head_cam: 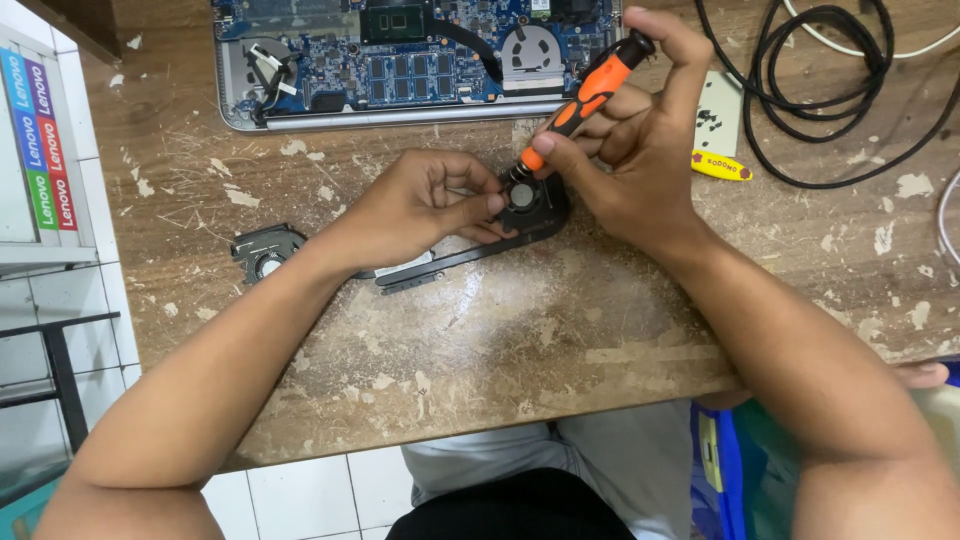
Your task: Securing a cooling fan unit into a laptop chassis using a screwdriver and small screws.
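Right hand (640, 150) is gripping an orange screwdriver (590, 95), tip resting on a black fan (530, 200). Left hand (420, 205) is pinching the fan at its 9 o'clock edge. Opened laptop (400, 60) is lying at 12 o'clock.

Both forearms are bare from the elbows down, with no sleeves, watch, rings or gloves on the left hand (415, 205) or the right hand (630, 150). Below the near edge of the table (480, 370), a light grey shirt shows above dark trousers.
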